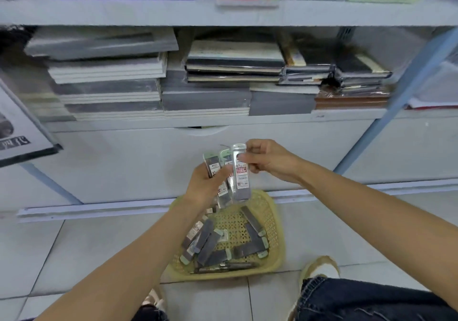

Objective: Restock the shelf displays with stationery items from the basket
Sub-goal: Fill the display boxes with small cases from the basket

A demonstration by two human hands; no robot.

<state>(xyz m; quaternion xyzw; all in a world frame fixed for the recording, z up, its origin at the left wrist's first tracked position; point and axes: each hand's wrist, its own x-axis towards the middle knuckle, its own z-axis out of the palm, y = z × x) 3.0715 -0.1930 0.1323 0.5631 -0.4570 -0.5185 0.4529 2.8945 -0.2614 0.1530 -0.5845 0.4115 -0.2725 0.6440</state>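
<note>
Shelf (99, 123) at twelve o'clock; left hand (205, 184) is gripping fanned packets (210, 166), right hand (270, 159) pinching the front packet (241, 182), forearm (148, 246) hiding basket (275, 221)'s nine-o'clock rim.

Found floor tiles (74, 246), pale and square with grey joints, across the near ground. Recorded a white shelf unit (124, 167) along the far side, with a plain base panel, a half-round cut-out (207, 130) at its top edge and a pale rail (99, 209) at floor level. Noted blue uprights (409, 93) slanting at right and left. Logged grey pads (111, 90) stacked at left and dark wrapped notebooks (235, 63) at right. Saw even, soft light throughout.
</note>
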